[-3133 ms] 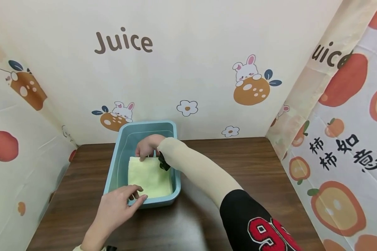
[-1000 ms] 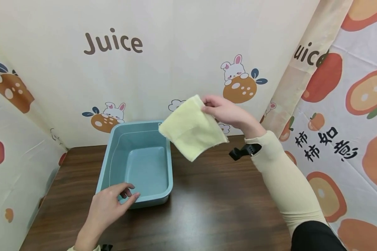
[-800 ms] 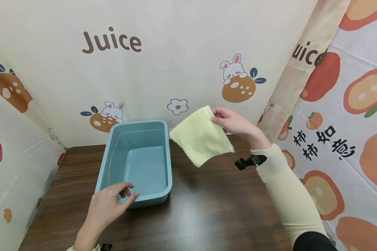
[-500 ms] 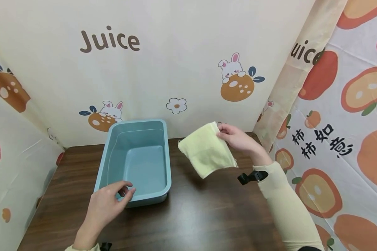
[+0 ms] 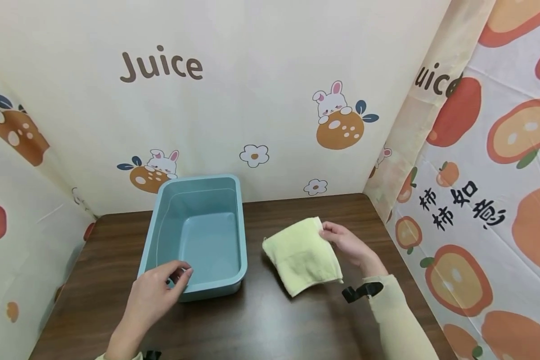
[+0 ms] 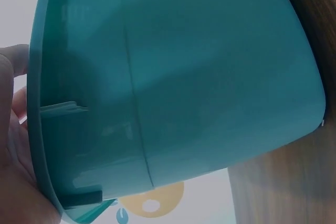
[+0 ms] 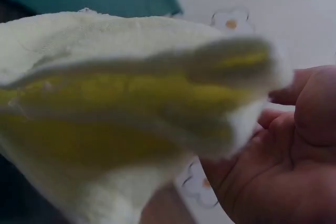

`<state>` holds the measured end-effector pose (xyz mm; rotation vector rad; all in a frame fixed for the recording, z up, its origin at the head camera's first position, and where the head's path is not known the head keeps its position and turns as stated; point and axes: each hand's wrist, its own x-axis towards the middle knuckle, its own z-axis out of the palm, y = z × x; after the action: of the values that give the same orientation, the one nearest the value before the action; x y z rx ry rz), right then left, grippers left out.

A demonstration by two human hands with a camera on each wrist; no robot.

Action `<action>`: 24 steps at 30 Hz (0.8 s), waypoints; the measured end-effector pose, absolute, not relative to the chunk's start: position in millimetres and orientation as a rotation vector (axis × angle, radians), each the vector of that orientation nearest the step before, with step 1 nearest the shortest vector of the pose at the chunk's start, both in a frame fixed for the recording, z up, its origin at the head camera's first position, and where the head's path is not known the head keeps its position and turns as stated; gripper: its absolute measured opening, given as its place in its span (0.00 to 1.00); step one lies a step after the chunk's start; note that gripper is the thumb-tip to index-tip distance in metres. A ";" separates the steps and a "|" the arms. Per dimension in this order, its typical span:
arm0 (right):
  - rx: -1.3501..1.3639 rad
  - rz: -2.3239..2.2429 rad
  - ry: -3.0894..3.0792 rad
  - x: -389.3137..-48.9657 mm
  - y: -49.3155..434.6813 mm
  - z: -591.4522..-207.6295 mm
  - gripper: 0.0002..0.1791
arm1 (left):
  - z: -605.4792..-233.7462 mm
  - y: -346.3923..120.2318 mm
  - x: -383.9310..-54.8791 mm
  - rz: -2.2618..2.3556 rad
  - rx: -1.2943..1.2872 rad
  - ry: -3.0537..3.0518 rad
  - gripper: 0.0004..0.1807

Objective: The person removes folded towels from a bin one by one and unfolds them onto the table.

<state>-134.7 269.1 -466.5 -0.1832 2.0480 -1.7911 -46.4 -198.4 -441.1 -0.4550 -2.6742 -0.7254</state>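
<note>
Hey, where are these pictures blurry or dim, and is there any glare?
Head view: bright and mostly sharp, with pale glare on the wooden table toward the bottom; left wrist view: dim, darker shading across the blue bin; right wrist view: also dim, the yellow cloth's folds blurred, the right hand sharper.

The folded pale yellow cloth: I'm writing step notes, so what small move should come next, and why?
Probably lower the folded pale yellow cloth onto the dark brown wooden table: the right hand pinches it near one corner, over the table right of the light-blue rectangular tub. Whether cloth and table touch is unclear.
</note>
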 end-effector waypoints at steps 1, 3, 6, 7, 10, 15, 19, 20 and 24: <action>-0.148 -1.786 2.058 -133.6 273.0 -475.6 0.14 | -440.9 -198.3 -45.8 -0.726 -0.450 -2.682 0.04; -0.063 -1.763 2.104 -132.8 280.2 -491.0 0.15 | -440.0 -198.2 -45.3 -0.722 -0.442 -2.693 0.04; 0.093 -1.683 2.224 -132.8 291.0 -508.1 0.17 | -437.8 -197.6 -45.4 -0.716 -0.430 -2.721 0.02; 0.147 -1.658 2.260 -132.6 294.7 -512.5 0.18 | -437.0 -197.3 -45.8 -0.713 -0.425 -2.733 0.02; 0.266 -1.604 2.327 -130.7 304.4 -523.0 0.21 | -434.5 -197.1 -46.9 -0.699 -0.420 -2.762 0.01; 0.337 -1.594 2.326 -121.9 315.3 -533.0 0.23 | -431.8 -194.7 -47.1 -0.694 -0.430 -2.736 0.02; 0.370 -1.562 2.319 -110.9 320.0 -535.6 0.25 | -426.2 -182.9 -47.3 -0.754 -0.436 -2.703 0.02; 0.375 -1.553 2.317 -108.4 320.4 -536.2 0.25 | -424.2 -178.5 -47.4 -0.781 -0.442 -2.693 0.02; 0.384 -1.512 2.328 -100.2 318.8 -538.8 0.26 | -419.1 -158.2 -49.8 -0.923 -0.487 -2.641 0.02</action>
<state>-100.2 318.8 -538.8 0.3839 2.3284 -1.5119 -49.8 -158.2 -419.1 -0.4871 -2.6413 -0.9229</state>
